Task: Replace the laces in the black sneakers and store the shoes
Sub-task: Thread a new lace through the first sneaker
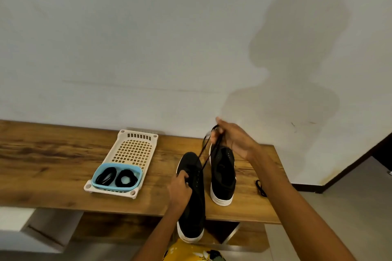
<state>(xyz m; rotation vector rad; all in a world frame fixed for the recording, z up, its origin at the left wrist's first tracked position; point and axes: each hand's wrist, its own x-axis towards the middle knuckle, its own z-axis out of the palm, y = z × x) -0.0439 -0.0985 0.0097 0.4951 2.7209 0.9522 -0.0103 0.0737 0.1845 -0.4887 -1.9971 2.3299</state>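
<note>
Two black sneakers with white soles are on the wooden bench (53,154). The near sneaker (194,207) hangs partly over the front edge, and my left hand (180,188) grips its upper by the eyelets. My right hand (233,140) is raised above the far sneaker (222,174) and pinches a black lace (204,154) that runs taut down to the near sneaker's eyelets. A second black lace (260,188) lies loose on the bench at the right.
A cream perforated tray (135,146) sits left of the shoes. On its near end stands a blue container (97,176) holding two coiled black laces (115,177). A white wall is behind the bench. Floor and a dark baseboard show at the right.
</note>
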